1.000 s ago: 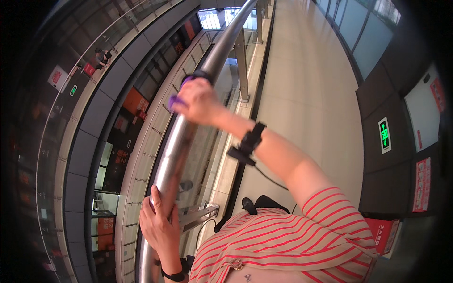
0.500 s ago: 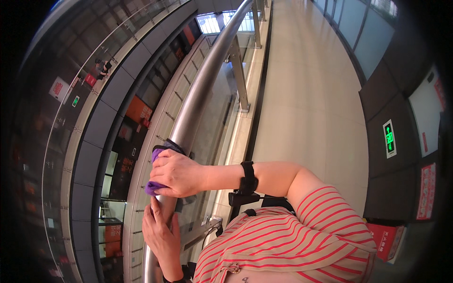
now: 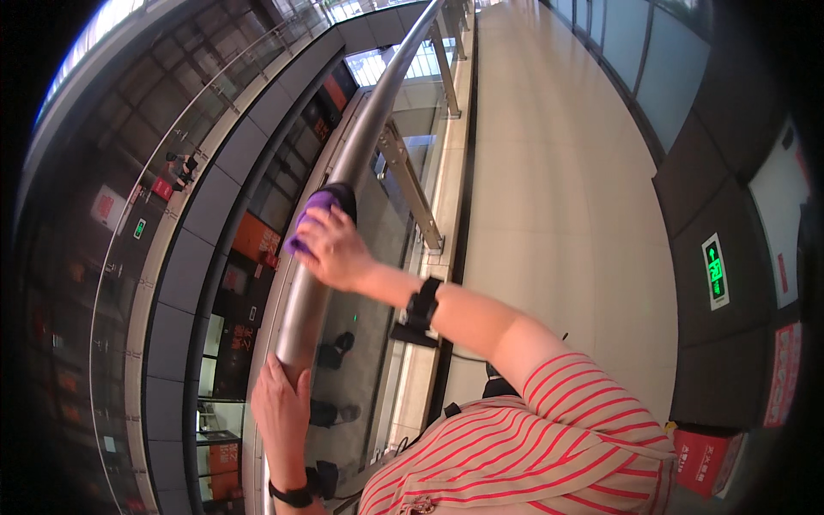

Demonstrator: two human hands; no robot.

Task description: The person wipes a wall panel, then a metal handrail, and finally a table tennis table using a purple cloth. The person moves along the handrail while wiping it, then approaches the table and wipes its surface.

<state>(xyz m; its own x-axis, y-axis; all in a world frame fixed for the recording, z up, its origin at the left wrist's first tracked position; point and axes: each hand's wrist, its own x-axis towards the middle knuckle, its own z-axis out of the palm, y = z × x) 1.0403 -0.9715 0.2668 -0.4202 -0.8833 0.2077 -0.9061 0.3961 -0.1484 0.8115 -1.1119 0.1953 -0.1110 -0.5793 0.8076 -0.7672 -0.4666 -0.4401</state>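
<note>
A round metal handrail point(image 3: 302, 330) runs away from me along the glass balustrade. My right hand point(image 3: 336, 251) is closed over a purple cloth point(image 3: 319, 206) with a dark end, pressing it against the top and side of the rail. Nearer to me, my left hand point(image 3: 281, 408) is on the rail, its fingers curved over the far side and its thumb on the near side. The palm and part of the fingers are hidden. Bare rail lies between my two hands.
Metal posts point(image 3: 412, 184) and a glass panel point(image 3: 360, 343) stand beneath the rail. A pale walkway point(image 3: 558, 197) extends on the right, beside a dark wall with a green lit sign point(image 3: 714, 270). A red box point(image 3: 705, 459) stands lower right. Across the opening, a person point(image 3: 180, 170) is at another balustrade.
My right hand has slid the cloth forward along the rail, away from my left hand. My left hand stays on the rail, and the gap between the hands has widened.
</note>
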